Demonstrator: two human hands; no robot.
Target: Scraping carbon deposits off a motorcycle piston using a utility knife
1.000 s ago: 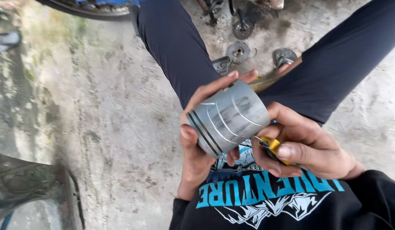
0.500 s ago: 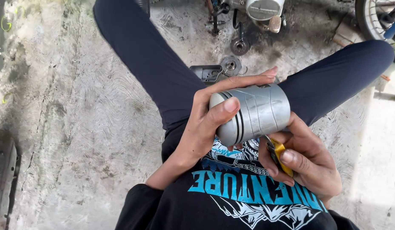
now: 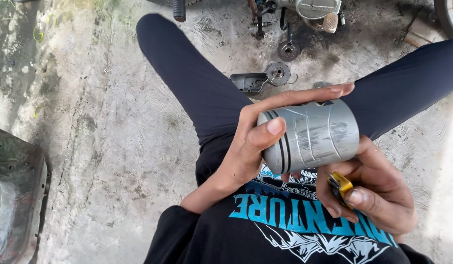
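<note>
Grey metal, scuffed all over: that's the short cylindrical piston (image 3: 312, 134) sitting right in the middle of the shot, held over the person's lap. It lies on its side, grooved crown end pointing to the left, with two dark ring grooves running round it near that end. The left hand (image 3: 251, 146) has it wrapped up properly, thumb pressed across the grooved rim and the long fingers stretched over the top of the skirt, so that hand is closed around the piston and not loose at all. The right hand (image 3: 378, 195) sits just under and to the right of it, fingers curled in, pinching a small yellow-handled tool (image 3: 340, 185) between thumb and forefinger; its upper fingers touch the piston's underside. Can't make out what kind of tool it is, most of it is hidden in the fist.

Below the hands is a black t-shirt with a teal and white print (image 3: 304, 225), and dark trouser legs (image 3: 197, 88) spread out to either side. Past the knees, on the rough grey concrete floor (image 3: 99, 127), lie a dark metal cover plate (image 3: 248, 82) and a round gear-like disc (image 3: 278, 73) just beside it, with another round part (image 3: 288, 50) further up near some engine bits (image 3: 314, 10). Far left edge shows a worn greenish panel (image 3: 16, 190).
</note>
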